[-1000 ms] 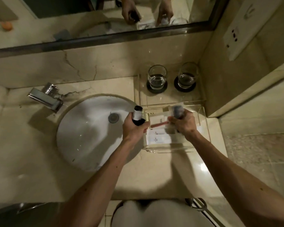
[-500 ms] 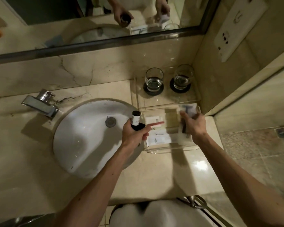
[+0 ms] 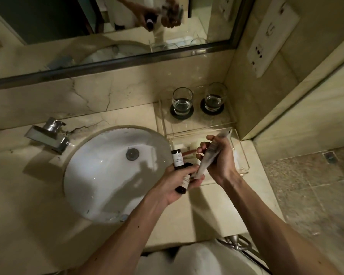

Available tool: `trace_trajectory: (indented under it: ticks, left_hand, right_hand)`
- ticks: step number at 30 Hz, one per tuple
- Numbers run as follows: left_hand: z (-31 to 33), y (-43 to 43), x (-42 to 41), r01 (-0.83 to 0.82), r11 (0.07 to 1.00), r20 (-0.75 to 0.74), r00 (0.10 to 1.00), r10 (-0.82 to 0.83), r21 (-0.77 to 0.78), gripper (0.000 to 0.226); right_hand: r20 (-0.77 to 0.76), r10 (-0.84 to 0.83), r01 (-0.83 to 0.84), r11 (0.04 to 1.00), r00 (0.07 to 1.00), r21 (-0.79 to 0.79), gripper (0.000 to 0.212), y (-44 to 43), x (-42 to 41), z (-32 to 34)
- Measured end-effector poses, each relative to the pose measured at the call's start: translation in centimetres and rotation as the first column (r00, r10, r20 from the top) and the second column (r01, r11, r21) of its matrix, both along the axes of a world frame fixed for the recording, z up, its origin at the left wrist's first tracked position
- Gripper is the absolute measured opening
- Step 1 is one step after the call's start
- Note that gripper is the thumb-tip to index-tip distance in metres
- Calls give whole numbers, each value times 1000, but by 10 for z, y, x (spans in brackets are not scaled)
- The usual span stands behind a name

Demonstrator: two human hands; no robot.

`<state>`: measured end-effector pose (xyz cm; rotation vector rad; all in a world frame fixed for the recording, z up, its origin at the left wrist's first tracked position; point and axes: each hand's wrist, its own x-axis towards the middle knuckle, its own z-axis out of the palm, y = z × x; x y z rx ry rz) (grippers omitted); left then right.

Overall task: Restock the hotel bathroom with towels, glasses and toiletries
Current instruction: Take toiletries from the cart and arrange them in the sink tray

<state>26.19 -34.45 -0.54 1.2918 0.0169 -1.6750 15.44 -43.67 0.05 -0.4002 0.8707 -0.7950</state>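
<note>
Left hand [image 3: 173, 188] is wrapped around two small dark bottles with white labels [image 3: 178, 159]. The print is too tiny to read. Right hand [image 3: 221, 162] grips a pale soft tube [image 3: 207, 157], blurry, with no legible text, and its lower end touches the left fingers. Both hands hover at the near left corner of the clear acrylic tray [image 3: 244, 161].

At 12 o'clock from the tray, two clear drinking glasses [image 3: 182, 101] stand on round black coasters [image 3: 212, 111]. At 9 o'clock is a white oval basin [image 3: 107, 175] set in the beige marble counter [image 3: 207, 211], with a chrome tap [image 3: 48, 135] at its 10 o'clock. There's a mirror [image 3: 68, 26] above and a white socket plate [image 3: 272, 36] on the right wall.
</note>
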Motion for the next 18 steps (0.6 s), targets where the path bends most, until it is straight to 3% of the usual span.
trace_trajectory:
  ticks: [3,5,7,12,14,18]
  left_hand:
    - [-2,-3,10,-19,1000,115,993,19,-6,24]
    - [-2,-8,20,-29,1000,279,960,29,-3,34]
    - [-5,-17,31,-8,1000,504,864,-4,23,40]
    - [-18,-45,49,127,991,745,655,-122,51,49]
    - [-24,-53,52,165,984,837,527,-148,70,45]
    - [-38,-60,55,213,969,920,340,-197,128,40]
  right_hand:
    - [-300,127,-171,977,945,-127,23,-1,-11,-13]
    - [-477,148,-261,948,866,-181,18,-5,-18,-19]
    - [-528,130,-261,948,839,-181,12,-14,-26,-26]
    - [-644,94,-193,978,759,-85,50,-38,-28,-44]
    - [-678,95,-212,973,729,-92,49,-45,-25,-53]
    - [-820,73,-401,894,568,-198,36,-55,-24,-69]
